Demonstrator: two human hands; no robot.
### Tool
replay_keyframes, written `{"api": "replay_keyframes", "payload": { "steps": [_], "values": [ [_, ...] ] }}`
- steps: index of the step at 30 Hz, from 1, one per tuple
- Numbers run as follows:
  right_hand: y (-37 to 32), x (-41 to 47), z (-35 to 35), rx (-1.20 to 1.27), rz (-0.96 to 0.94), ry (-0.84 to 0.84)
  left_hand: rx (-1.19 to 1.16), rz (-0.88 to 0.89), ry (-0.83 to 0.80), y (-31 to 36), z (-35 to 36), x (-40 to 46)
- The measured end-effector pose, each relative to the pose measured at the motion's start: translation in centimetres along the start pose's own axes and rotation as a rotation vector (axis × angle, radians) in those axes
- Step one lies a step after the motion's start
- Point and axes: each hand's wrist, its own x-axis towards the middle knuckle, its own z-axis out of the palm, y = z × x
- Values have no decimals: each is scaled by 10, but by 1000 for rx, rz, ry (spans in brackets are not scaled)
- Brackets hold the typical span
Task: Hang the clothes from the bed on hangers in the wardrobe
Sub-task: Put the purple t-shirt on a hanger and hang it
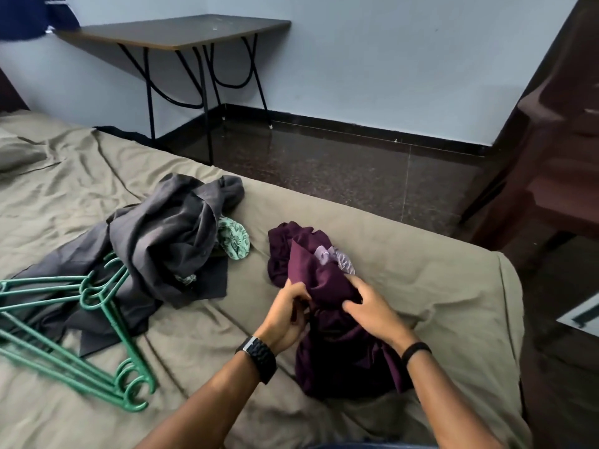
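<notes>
Both gripping the purple garment (327, 286): left hand (287, 314) and right hand (372, 307) pinching its middle; green hangers (81, 322) well left of garment.

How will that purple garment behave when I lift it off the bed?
The purple garment is bunched in soft folds, so it will probably sag and unfurl between the left hand and right hand. It looks thin, likely light. The green hangers lie well clear.
</notes>
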Motion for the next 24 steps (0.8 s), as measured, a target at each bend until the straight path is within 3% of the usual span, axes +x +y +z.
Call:
{"api": "replay_keyframes", "payload": {
  "steps": [2,4,7,9,11,12,15,17,18,20,22,24],
  "values": [
    [6,-5,-10,235,73,107,-27,4,48,6,-3,4],
    [19,-14,-27,630,201,259,36,12,141,8,-3,8],
    [45,-33,-52,1287,266,210,203,64,334,1,5,20],
    [57,-39,-64,1366,420,317,259,92,519,-5,14,28],
    [61,-40,-70,1122,520,631,307,98,585,-9,23,37],
    [60,-41,-71,964,484,729,288,77,544,-12,28,40],
    [58,-42,-69,280,366,962,187,-24,402,-14,33,43],
    [52,-45,-71,-130,123,1075,185,-39,406,-11,27,42],
    [47,-45,-70,-249,-47,1059,175,-32,417,-9,23,41],
    [37,-46,-59,-436,-253,871,161,0,418,-9,15,38],
    [33,-42,-42,-679,-201,591,145,15,398,-8,11,33],
    [41,-39,-31,-794,-31,345,77,-6,373,-4,12,27]
  ]
}}
